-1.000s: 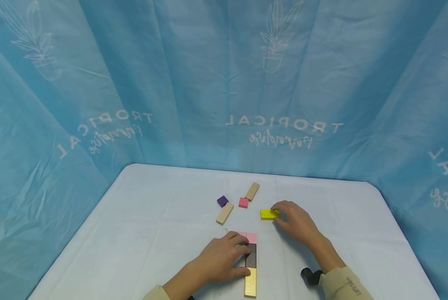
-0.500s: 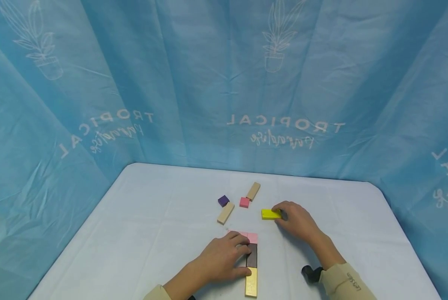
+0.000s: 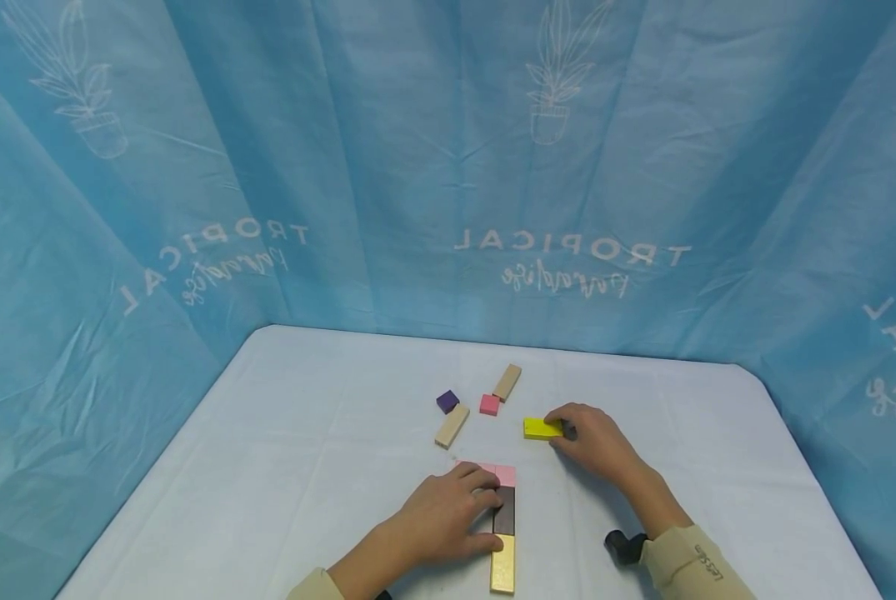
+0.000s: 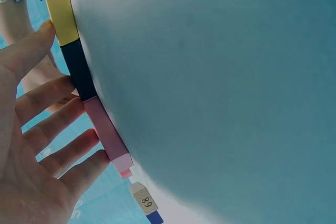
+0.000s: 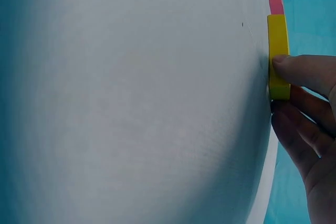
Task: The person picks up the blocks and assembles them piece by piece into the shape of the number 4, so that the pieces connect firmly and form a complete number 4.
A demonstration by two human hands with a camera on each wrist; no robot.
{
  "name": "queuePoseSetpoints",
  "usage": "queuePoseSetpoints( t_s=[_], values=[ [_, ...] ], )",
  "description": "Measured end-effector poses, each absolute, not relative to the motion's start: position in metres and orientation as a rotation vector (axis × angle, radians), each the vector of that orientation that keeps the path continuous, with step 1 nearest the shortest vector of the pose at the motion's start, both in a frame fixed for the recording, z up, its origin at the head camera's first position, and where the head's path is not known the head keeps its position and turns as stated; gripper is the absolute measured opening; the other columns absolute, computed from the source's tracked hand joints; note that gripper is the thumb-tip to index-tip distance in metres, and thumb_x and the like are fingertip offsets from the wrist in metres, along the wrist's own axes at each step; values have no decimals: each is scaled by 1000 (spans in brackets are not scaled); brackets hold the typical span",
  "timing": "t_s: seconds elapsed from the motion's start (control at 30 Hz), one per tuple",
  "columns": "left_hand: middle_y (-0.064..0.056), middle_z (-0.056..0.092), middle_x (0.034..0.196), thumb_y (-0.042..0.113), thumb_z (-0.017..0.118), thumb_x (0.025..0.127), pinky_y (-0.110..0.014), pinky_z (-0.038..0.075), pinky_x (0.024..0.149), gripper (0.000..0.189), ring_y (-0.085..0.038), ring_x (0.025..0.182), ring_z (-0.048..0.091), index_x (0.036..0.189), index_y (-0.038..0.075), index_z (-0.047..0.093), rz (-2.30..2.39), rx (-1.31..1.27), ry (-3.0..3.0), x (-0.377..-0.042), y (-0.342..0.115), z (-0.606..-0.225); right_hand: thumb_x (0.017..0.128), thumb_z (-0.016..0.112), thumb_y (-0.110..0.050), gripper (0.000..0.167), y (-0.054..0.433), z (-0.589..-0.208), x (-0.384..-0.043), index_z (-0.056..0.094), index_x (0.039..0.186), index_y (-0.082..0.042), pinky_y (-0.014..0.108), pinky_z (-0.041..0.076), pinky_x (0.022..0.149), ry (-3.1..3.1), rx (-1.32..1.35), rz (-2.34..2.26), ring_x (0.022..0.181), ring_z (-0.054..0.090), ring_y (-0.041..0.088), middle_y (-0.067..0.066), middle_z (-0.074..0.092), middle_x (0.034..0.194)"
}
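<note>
My right hand point(image 3: 596, 443) pinches the right end of a bright yellow wooden block point(image 3: 538, 429) lying flat on the table. In the right wrist view, the thumb point(image 5: 302, 69) lies against the block's side, with fingers on the other side. My left hand point(image 3: 443, 517) rests over an arrangement of touching blocks. Its thumb touches the gold block point(image 3: 503, 573), and its index finger reaches the dark block point(image 3: 504, 518). The other fingertips touch the pink blocks point(image 4: 107, 127) at the far end. The hand partly hides these pink pieces in the head view.
Beyond the hands lie two plain wooden blocks, one nearer point(image 3: 452, 427) and one farther point(image 3: 507, 382), a purple block point(image 3: 448, 402) and a reddish-pink block point(image 3: 489, 405). A white cloth covers the table point(image 3: 327, 467). Blue curtains point(image 3: 417, 167) enclose its back and sides.
</note>
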State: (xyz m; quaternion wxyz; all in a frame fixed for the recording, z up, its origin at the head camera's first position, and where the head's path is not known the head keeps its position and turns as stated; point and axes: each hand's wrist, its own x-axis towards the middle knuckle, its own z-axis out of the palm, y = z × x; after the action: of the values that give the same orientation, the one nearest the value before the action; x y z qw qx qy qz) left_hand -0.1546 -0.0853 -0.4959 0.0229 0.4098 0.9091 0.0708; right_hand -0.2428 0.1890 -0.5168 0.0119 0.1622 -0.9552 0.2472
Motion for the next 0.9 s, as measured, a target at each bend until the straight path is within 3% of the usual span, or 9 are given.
queuePoseSetpoints(
  t_s=[0.4,0.9],
  values=[
    [11,52,127,63,59,85,-31,51,75,49,-10,118,44,116,26,66,230,1311,2840,-155,-86,-496,78,81,-21,35,189,-512,-237,71,112,-18,39,49,87,-2994,527,796,90,58,11,-6,67,107],
    [11,51,128,62,59,85,-30,51,74,49,-10,119,43,117,26,65,221,1300,2834,-154,-87,-497,78,81,-23,35,187,-510,-223,72,111,-19,40,48,90,-2994,567,746,96,59,12,-7,67,108]
  ],
)
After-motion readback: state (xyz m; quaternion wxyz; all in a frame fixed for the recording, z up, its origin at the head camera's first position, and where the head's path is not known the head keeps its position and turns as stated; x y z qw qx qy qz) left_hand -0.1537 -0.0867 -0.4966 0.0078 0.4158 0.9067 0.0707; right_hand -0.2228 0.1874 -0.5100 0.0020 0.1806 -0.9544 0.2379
